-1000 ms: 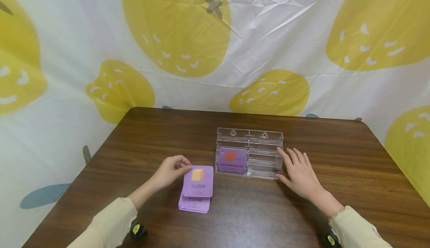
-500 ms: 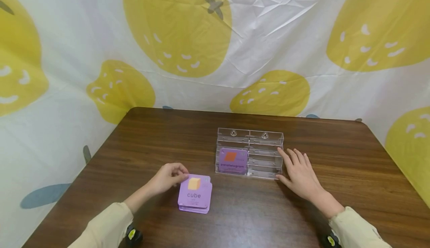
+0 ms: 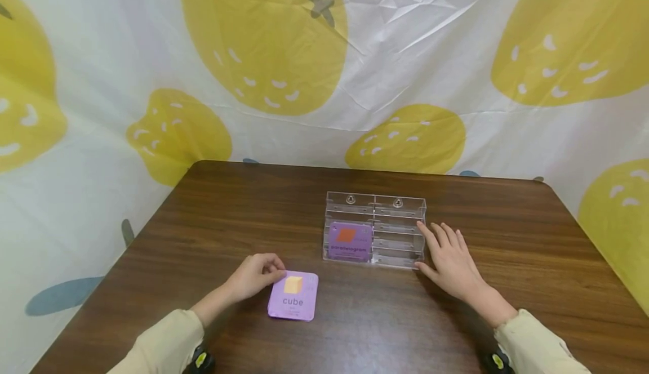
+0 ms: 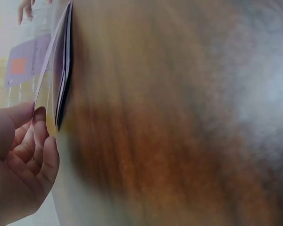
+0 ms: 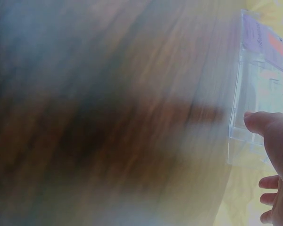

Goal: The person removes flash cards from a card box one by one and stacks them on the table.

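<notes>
My left hand (image 3: 257, 274) pinches the top left corner of a purple "cube" flash card (image 3: 294, 297) between thumb and fingers. In the left wrist view that card (image 4: 51, 54) tilts up at the pinched edge, above a thin stack of cards (image 4: 65, 70) lying on the table. A clear plastic card rack (image 3: 398, 261) with two columns of tiers stands further back. One purple "parallelogram" card (image 3: 350, 242) sits in its left column. At the rack's right side, my right hand (image 3: 451, 261) rests with fingers spread, thumb and index fingertip at the rack's edge.
The dark wood-grain table (image 3: 385, 329) reaches back to a white curtain (image 3: 284, 137) printed with yellow lemons. More curtain hangs at the left and right sides.
My left hand has brought the "cube" card down and toward me onto the stack, covering the "cone" card. The right hand and the rack have stayed put.
</notes>
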Action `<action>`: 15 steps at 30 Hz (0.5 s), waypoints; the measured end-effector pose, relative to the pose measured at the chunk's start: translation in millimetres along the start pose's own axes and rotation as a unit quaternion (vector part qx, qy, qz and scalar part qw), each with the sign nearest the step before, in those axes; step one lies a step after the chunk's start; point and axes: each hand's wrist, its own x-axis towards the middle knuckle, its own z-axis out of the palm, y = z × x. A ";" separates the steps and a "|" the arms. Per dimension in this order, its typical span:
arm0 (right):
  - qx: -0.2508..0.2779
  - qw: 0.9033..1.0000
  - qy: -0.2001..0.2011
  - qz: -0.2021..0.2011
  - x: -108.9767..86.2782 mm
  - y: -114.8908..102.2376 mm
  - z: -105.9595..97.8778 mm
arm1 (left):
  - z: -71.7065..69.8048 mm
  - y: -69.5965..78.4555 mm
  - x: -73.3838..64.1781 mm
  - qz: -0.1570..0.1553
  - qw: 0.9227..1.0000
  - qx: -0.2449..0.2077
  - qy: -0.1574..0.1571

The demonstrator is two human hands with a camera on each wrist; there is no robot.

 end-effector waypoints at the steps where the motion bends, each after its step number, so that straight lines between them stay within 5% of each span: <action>1: 0.000 1.000 -0.001 0.000 0.1 -0.1 -0.1 | 0.5 0.3 -0.5 0.001 1.000 0.015 0.005; 15: 0.002 1.000 -0.008 0.004 -0.3 -0.1 -0.4 | 3.3 2.9 -2.8 -0.008 0.996 0.085 0.025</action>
